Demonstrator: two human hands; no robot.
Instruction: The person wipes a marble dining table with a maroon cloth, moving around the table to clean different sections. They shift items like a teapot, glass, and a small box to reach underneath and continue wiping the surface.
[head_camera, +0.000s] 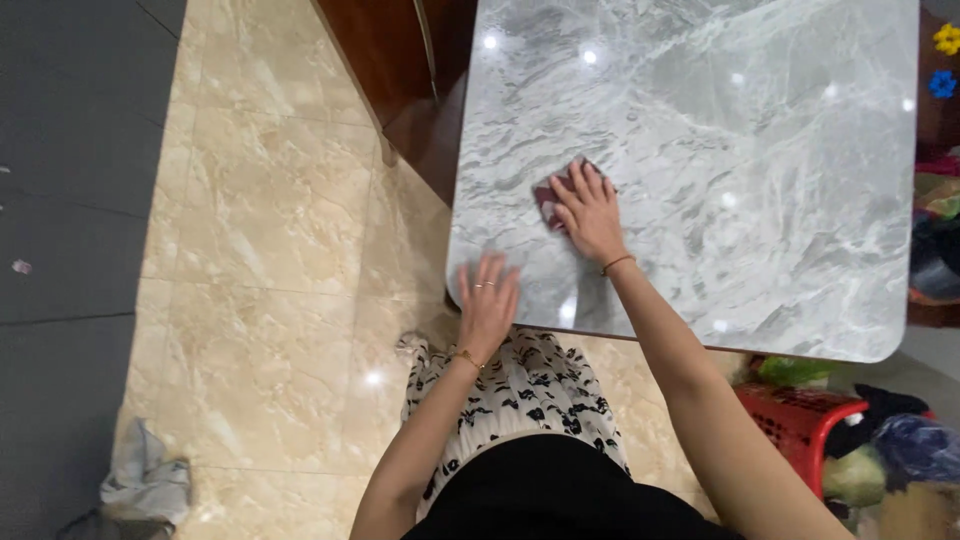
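**Pressing a dark red cloth onto the marble table**

Standing at the near edge of the grey marble table (760, 150), the person rests the left hand (487, 303) flat near its rounded corner, fingers spread and holding nothing. Farther in, the right hand (590, 212) lies palm down on a dark red cloth (553, 195), fingers splayed over it and pinning it to the tabletop rather than clenching it. A red plastic basket (795, 420) sits on the floor by the table's right side. A grey rag (145, 480) lies crumpled on the beige floor tiles (270, 250), well apart to the left.
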